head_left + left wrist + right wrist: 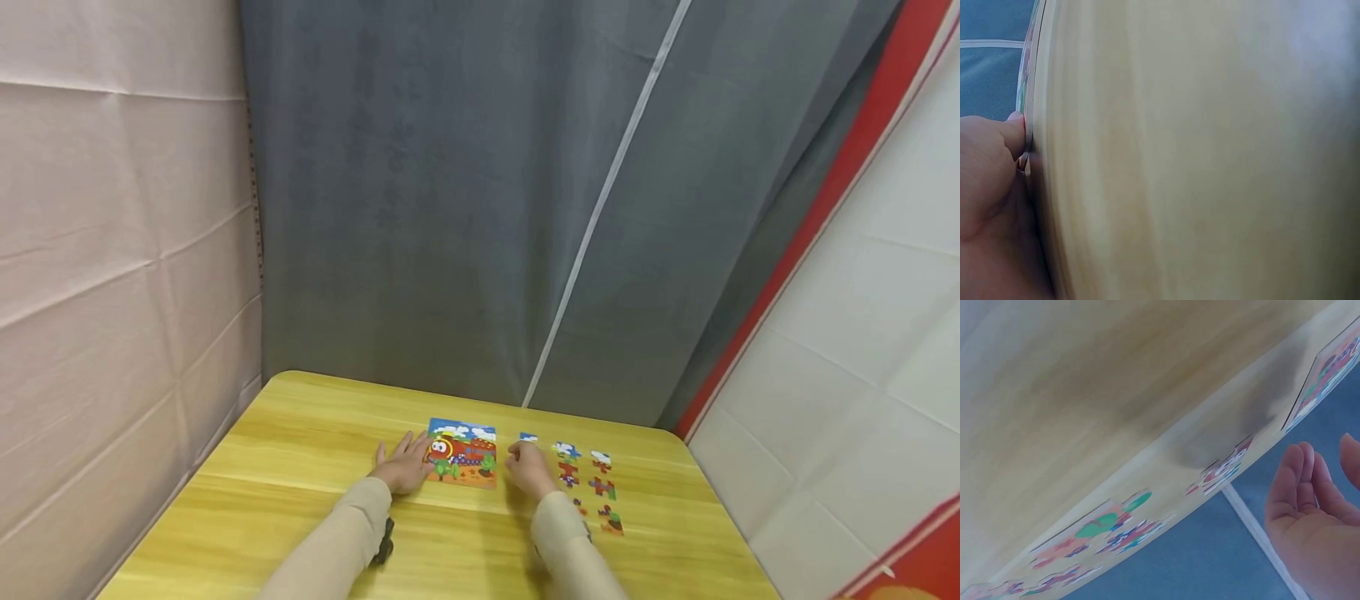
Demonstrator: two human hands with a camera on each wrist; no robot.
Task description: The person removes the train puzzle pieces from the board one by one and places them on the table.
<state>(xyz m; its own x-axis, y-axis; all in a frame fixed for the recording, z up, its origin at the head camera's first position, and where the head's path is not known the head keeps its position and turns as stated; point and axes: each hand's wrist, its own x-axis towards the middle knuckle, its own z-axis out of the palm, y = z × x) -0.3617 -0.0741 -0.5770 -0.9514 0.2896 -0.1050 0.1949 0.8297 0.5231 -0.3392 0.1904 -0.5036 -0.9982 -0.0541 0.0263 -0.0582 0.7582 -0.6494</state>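
Note:
A picture card (474, 457) of a red cartoon train lies flat on the table, in one square. My left hand (405, 468) rests beside its left edge with fingers spread; the left wrist view shows the thumb (1015, 134) right at the card's edge. Between the card and the loose puzzle pieces, my right hand (531, 472) is held over the table. In the right wrist view its fingers (1304, 481) are slightly bent, the thumb stands apart, and nothing shows between them. Just beyond this hand lies a blue-and-white puzzle piece (528, 437).
Several loose puzzle pieces (603, 487) lie in rough columns to the right, partly covered by the right forearm. They sit on a yellow wood-grain table (300, 433). A grey curtain (450, 208) hangs behind it, with pale cloth (127, 292) on the left.

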